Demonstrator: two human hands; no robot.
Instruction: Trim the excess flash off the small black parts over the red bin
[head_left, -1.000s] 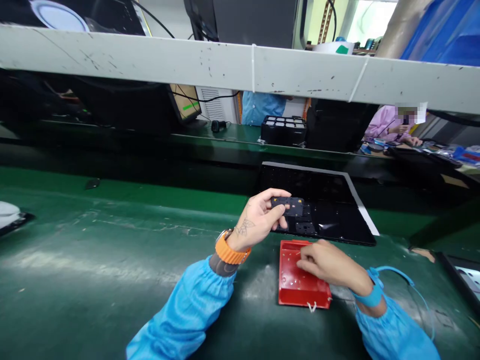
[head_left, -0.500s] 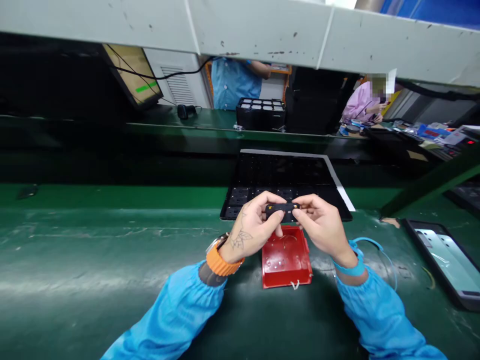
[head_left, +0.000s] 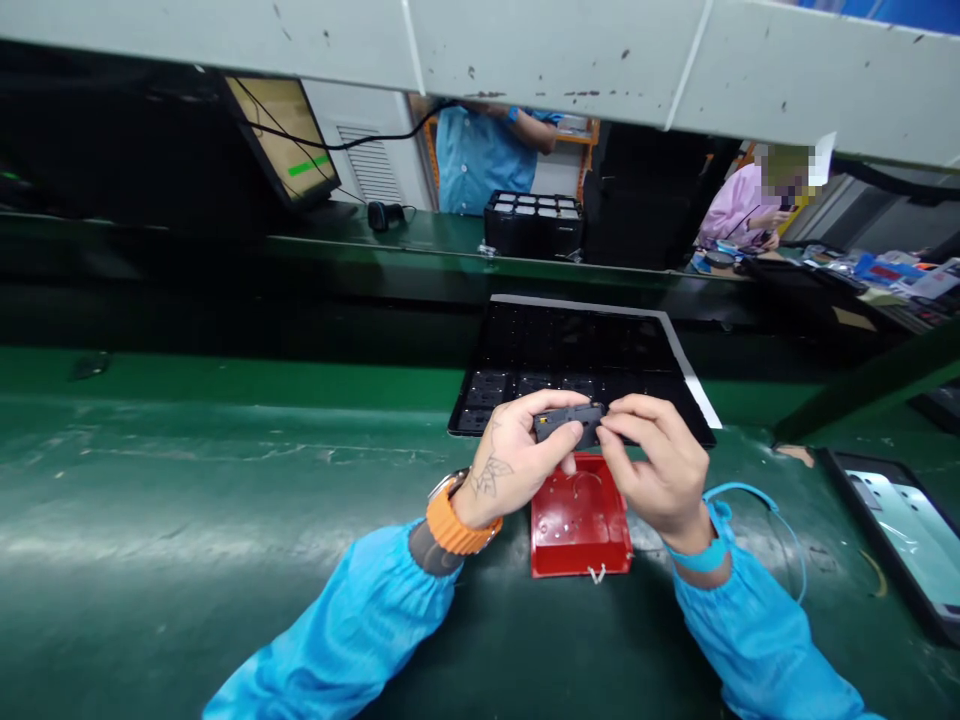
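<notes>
My left hand (head_left: 517, 455) is closed around the left end of a small flat black plastic part (head_left: 562, 420), its thumb lying across the front. A yellow spot shows near the part's left end. At the other end, the fingertips of my right hand (head_left: 664, 465) are pinched together on the part's right edge; whether they also grip something tiny there, I cannot tell. Just below the hands sits a red plastic bin (head_left: 581, 560) with small bits on its floor. Behind them lies a large black tray (head_left: 592, 340) holding rows of similar dark pieces.
To the right is a dark tray (head_left: 847, 490) with pale green panels. A blue wrist cord (head_left: 780, 510) runs from my right wrist. Across the bench stand a monitor (head_left: 289, 140), a black box with white-topped cells (head_left: 532, 232) and two people. A grey beam (head_left: 540, 60) crosses overhead.
The black part has tilted, turning more of its flat face toward me. My right fingers have shifted from holding its top and front to pinching its right edge. The view has swung slightly left.
</notes>
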